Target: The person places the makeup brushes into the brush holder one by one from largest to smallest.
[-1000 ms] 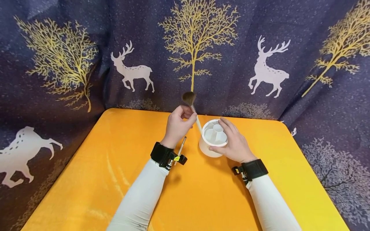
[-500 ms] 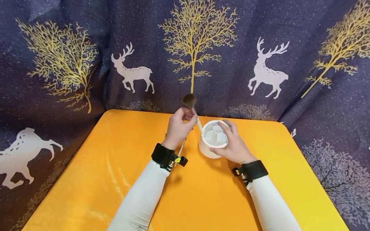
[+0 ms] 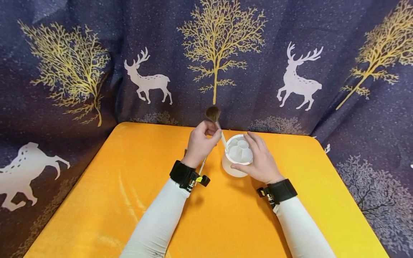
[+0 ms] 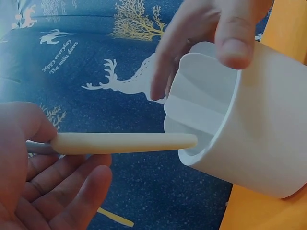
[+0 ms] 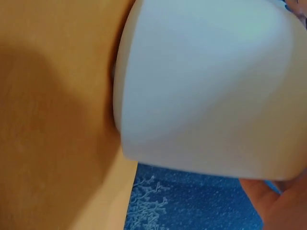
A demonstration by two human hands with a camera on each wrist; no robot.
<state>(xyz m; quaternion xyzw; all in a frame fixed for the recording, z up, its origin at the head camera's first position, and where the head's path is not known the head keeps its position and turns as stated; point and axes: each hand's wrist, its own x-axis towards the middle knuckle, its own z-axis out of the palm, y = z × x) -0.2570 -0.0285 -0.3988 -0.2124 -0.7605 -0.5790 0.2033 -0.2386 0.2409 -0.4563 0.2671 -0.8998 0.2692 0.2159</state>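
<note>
My left hand (image 3: 201, 141) pinches a makeup brush (image 4: 124, 143) by its pale handle, the dark bristle head (image 3: 213, 113) pointing up and away. The handle's end overlaps the near left rim of a white round holder (image 3: 235, 168), just at one of its compartments. Inside, the holder has scalloped dividers around a central round tube (image 3: 243, 144). Over its right side lies my right hand (image 3: 262, 161), gripping the rim with the thumb in front and fingers behind. In the right wrist view the holder's smooth wall (image 5: 206, 91) fills most of the picture.
Another thin brush (image 3: 202, 166) lies on the yellow-orange cloth (image 3: 135, 200), partly hidden by the left wrist. A small dark tip (image 3: 185, 152) shows left of that wrist. Behind the table's far edge hangs a dark blue curtain (image 3: 251, 89) printed with deer and trees.
The brush has shifted slightly down and right, its handle end now at the holder's rim compartment. The left hand moved slightly right with it; the right hand's fingers shifted a little on the rim.
</note>
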